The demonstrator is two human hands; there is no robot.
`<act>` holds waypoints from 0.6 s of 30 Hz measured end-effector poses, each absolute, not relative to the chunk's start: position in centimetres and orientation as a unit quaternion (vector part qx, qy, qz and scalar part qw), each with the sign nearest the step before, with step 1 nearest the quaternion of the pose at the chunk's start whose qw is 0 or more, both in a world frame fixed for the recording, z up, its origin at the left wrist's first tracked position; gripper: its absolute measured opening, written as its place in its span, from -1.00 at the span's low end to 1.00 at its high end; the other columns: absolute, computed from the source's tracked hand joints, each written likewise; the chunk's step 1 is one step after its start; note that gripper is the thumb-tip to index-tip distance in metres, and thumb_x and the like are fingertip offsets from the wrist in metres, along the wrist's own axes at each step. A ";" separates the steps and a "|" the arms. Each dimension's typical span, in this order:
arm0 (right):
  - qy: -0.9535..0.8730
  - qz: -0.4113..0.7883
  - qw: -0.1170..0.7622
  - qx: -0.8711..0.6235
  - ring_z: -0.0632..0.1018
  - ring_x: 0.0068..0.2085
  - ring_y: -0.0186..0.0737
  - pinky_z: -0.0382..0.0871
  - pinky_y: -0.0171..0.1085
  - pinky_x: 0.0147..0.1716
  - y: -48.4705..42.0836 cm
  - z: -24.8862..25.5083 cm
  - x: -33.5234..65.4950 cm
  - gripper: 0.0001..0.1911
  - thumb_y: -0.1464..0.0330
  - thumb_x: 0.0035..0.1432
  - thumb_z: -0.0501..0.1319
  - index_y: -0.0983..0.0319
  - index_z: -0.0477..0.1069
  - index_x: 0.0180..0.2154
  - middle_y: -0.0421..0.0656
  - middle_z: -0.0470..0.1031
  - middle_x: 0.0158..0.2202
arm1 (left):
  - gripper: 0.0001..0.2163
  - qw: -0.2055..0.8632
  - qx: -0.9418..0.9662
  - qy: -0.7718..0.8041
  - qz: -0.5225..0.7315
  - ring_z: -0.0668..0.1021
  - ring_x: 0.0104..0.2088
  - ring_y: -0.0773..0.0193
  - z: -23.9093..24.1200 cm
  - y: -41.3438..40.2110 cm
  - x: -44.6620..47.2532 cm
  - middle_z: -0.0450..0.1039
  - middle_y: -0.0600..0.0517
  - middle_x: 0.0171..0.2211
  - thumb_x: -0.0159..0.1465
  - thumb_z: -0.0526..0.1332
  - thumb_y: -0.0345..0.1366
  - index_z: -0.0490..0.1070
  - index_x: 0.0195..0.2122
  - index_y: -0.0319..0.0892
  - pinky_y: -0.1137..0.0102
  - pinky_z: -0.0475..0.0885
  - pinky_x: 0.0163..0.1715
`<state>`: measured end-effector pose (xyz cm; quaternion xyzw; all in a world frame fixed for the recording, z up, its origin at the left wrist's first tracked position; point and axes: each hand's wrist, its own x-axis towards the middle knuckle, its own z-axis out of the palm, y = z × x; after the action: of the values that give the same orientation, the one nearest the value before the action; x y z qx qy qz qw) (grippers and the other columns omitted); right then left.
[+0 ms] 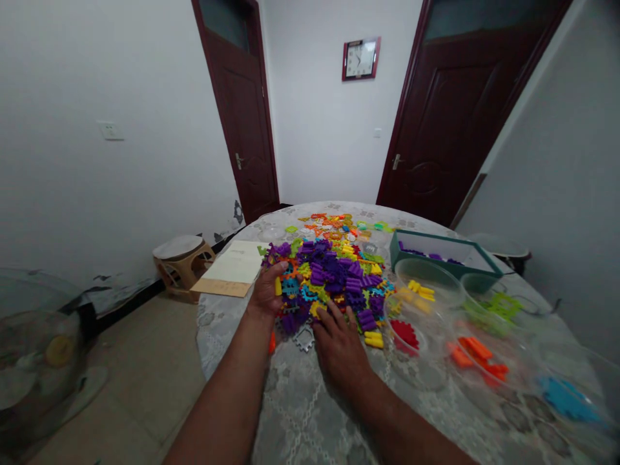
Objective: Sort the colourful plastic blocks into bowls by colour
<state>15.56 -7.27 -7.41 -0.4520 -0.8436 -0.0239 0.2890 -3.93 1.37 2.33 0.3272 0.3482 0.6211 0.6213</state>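
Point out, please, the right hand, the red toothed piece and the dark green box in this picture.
Right hand (341,352): head view, on the back of the hand.
Red toothed piece (405,337): head view, on its flat face.
Dark green box (402,256): head view, on its near wall, toward the left end.

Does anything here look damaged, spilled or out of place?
Yes: the wall at left looks damaged. Near the floor its surface breaks into dark, ragged patches, perhaps peeling. Nothing stands out among the heaped pieces on the table.
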 end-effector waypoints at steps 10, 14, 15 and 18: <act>-0.755 -0.034 0.457 -0.470 0.41 0.33 0.03 0.35 0.15 0.32 -6.6 -5.8 18.1 -0.50 0.50 0.39 0.06 0.23 0.38 0.30 0.08 0.44 0.28 | -0.46 0.677 0.413 0.328 0.513 0.73 -0.24 -0.14 -0.4 0.4 -1.0 0.70 -0.17 -0.27 0.04 0.43 -0.14 0.57 0.05 -0.22 0.03 0.64 -0.20; -0.721 0.018 0.500 -0.480 0.50 0.27 -0.02 0.48 0.07 0.24 -6.9 -5.3 18.6 -0.34 0.46 0.43 0.03 0.12 0.06 0.49 0.04 0.43 0.31 | -0.47 0.675 0.448 0.326 0.488 0.71 -0.11 -0.26 -0.8 0.1 -1.5 0.71 -0.19 -0.18 0.03 0.46 -0.20 0.59 0.07 -0.17 -0.05 0.62 -0.12; -0.719 0.027 0.504 -0.477 0.52 0.27 -0.03 0.50 0.05 0.23 -7.0 -5.1 18.7 -0.32 0.45 0.43 0.04 0.10 0.02 0.51 0.03 0.44 0.31 | -0.48 0.680 0.456 0.320 0.476 0.71 -0.10 -0.27 -0.8 0.0 -1.5 0.71 -0.20 -0.17 0.02 0.47 -0.22 0.60 0.06 -0.16 -0.05 0.62 -0.11; -0.721 0.033 0.514 -0.464 0.56 0.22 -0.05 0.52 0.00 0.20 -7.0 -4.5 18.8 -0.33 0.44 0.44 0.06 0.09 0.06 0.49 0.01 0.49 0.26 | -0.48 0.698 0.472 0.291 0.452 0.71 -0.06 -0.23 -0.8 -0.1 -1.1 0.70 -0.19 -0.11 0.00 0.50 -0.27 0.61 0.04 -0.16 -0.02 0.61 -0.04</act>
<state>18.85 -7.01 -4.49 -0.4636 -0.7211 0.0333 0.5138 -1.06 -0.14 -0.83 0.4723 0.2908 0.4522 0.6985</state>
